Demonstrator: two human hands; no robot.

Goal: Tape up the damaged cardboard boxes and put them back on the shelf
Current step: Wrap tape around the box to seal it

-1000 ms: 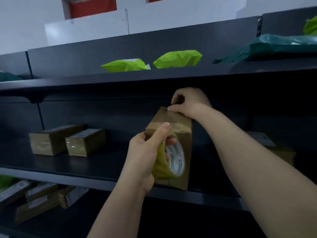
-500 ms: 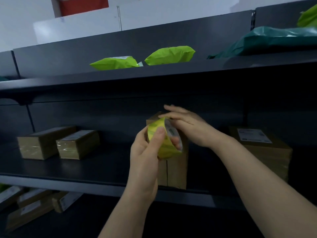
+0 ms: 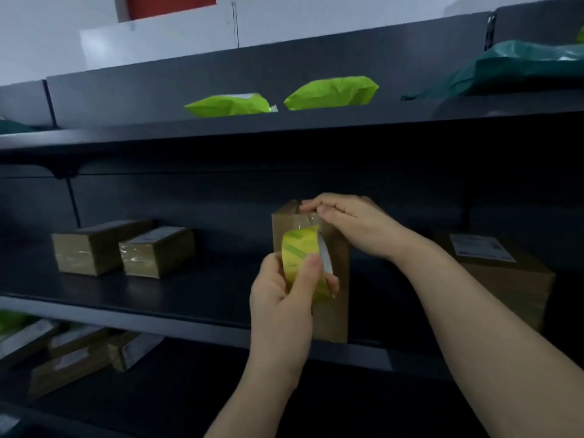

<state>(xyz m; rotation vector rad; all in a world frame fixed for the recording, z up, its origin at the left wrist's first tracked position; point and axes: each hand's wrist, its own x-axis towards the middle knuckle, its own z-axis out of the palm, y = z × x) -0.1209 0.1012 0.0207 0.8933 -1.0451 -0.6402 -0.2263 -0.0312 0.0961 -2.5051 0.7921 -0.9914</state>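
My left hand (image 3: 281, 298) is closed around a yellow-green roll of packing tape (image 3: 301, 263), thumb across its outer face and fingertips (image 3: 331, 283) curled through to the far side, holding it up against the near face of a tall brown cardboard box (image 3: 331, 314). My right hand (image 3: 357, 224) lies over the top of that same box, fingers flattened and pressing a clear strip of tape (image 3: 305, 220) down onto its upper edge; it grips nothing, only pushes. The strip runs from under those fingers down to the roll. The box stands upright on its end at the near edge of the dark middle shelf (image 3: 177, 286). To the right of it, farther back, sits a larger brown box with a white printed label (image 3: 499, 273). Well to the left on the same shelf lie two low brown boxes wrapped in clear tape (image 3: 126, 249), side by side and touching. On the shelf above rest two bright green plastic mailer bags (image 3: 281, 98) and, far right, a dark green bag (image 3: 521, 66). Below left, several flat taped cartons (image 3: 79, 352) lie in a loose jumble.
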